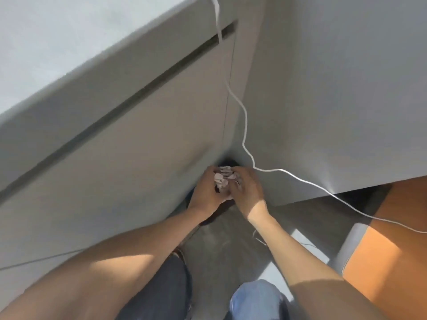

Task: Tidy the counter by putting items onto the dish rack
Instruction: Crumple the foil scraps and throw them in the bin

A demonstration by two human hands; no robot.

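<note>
A crumpled wad of pale paper (222,177) is pressed between both my hands, low down in a corner where a grey cabinet front meets a white wall. My left hand (204,192) grips it from the left and my right hand (248,189) from the right, fingers curled around it. Just beyond the wad a dark round opening or object (227,163) peeks out, mostly hidden by my hands. No dish rack and no counter top items are in view.
A grey cabinet front (129,144) with a long dark handle slot fills the left. A white wall panel (335,100) stands on the right. A thin white cable (245,125) hangs down and runs right. An orange surface (392,239) lies at right. My jeans-clad legs (251,299) are below.
</note>
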